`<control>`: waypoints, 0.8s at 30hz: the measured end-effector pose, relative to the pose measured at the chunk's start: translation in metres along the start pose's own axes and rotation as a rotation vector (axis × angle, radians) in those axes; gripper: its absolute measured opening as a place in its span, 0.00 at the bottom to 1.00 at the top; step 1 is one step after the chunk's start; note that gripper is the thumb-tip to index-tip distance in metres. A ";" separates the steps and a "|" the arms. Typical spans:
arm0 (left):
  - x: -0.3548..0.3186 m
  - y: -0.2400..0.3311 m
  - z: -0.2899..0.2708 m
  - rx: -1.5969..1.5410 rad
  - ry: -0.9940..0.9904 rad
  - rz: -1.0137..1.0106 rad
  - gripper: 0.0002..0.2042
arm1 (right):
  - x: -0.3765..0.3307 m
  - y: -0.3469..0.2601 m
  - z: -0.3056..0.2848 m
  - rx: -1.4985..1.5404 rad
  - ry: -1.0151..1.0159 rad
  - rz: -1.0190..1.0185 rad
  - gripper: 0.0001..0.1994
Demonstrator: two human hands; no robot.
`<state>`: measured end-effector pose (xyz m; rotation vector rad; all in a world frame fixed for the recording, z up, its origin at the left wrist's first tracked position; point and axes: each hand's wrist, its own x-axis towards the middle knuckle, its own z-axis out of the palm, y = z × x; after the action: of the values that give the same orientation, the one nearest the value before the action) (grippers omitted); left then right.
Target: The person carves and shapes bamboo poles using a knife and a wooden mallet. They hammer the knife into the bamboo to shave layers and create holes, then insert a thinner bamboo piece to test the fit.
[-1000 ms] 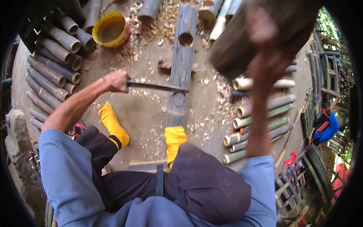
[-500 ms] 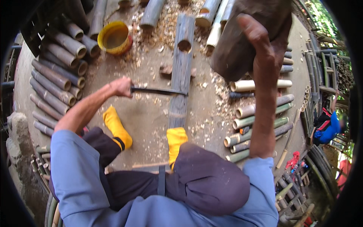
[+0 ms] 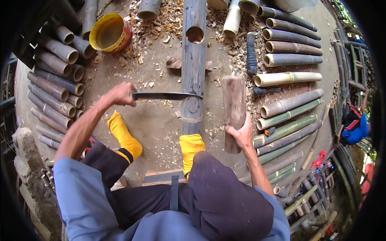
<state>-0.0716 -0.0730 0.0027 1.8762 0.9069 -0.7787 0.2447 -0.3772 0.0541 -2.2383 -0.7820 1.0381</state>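
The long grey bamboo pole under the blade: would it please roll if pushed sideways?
Probably: the long grey bamboo pole is round and lies on packed ground. The yellow-socked foot at its near end likely steadies it. It looks stiff, and hollow, so fairly light.

Outdoor bamboo workshop: it had a dirt floor, cut bamboo poles stacked around, wood chips scattered, and a yellow bucket.

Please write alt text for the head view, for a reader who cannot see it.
A seated person's left hand holds a knife across a thick bamboo pole, while the right hand holds a wooden club beside it. Cut bamboo pieces lie around.
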 end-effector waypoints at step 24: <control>-0.060 0.016 0.053 0.346 0.850 0.409 0.14 | -0.070 0.050 0.017 0.035 0.108 0.052 0.34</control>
<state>-0.0991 -0.1428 0.0359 2.6513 0.8511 0.1667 0.2073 -0.4559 0.0445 -2.2745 -0.6579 0.9386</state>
